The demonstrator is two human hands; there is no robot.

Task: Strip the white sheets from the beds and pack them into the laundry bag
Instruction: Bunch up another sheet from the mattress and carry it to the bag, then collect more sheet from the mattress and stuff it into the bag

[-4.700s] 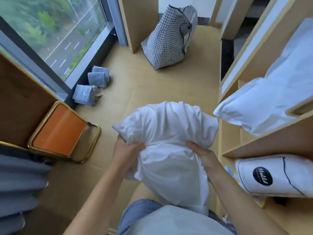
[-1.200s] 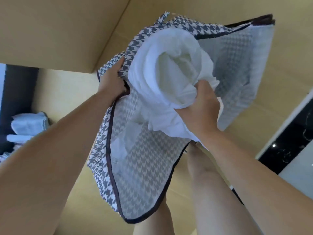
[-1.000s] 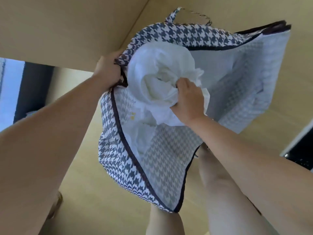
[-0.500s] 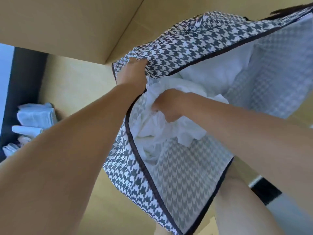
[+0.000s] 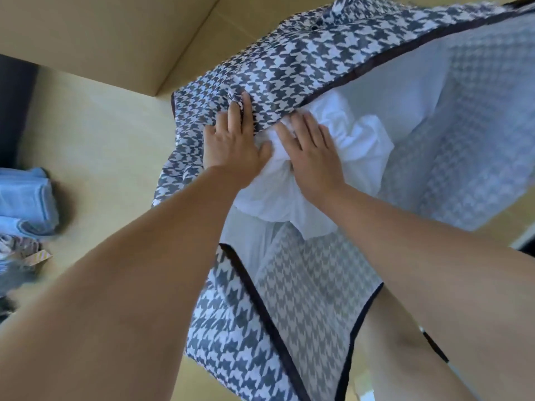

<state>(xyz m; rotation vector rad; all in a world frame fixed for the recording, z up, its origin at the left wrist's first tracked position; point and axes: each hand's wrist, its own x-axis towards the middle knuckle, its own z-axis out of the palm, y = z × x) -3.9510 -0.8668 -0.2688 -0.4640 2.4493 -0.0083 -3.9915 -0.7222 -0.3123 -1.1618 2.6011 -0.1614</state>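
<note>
The houndstooth laundry bag point(image 5: 289, 308) fills the middle of the view, its mouth wide and facing me. A bunched white sheet point(image 5: 362, 140) lies in the mouth, partly tucked under the bag's upper rim. My left hand point(image 5: 234, 140) grips that upper rim, fingers on the patterned outside and thumb against the sheet. My right hand point(image 5: 312, 149) lies flat on the sheet with fingers stretched out, pressing it inward. More white cloth shows deeper inside the bag.
Folded blue towels point(image 5: 26, 195) lie on the wooden floor point(image 5: 101, 146) at the left edge. A tall wooden panel point(image 5: 101, 33) stands behind the bag. My bare leg point(image 5: 405, 357) is below the bag at lower right.
I carried the sheet to the bag and pushed it in. In the last half second my right hand went from clutching the sheet to pressing flat on it, and the sheet sits deeper.
</note>
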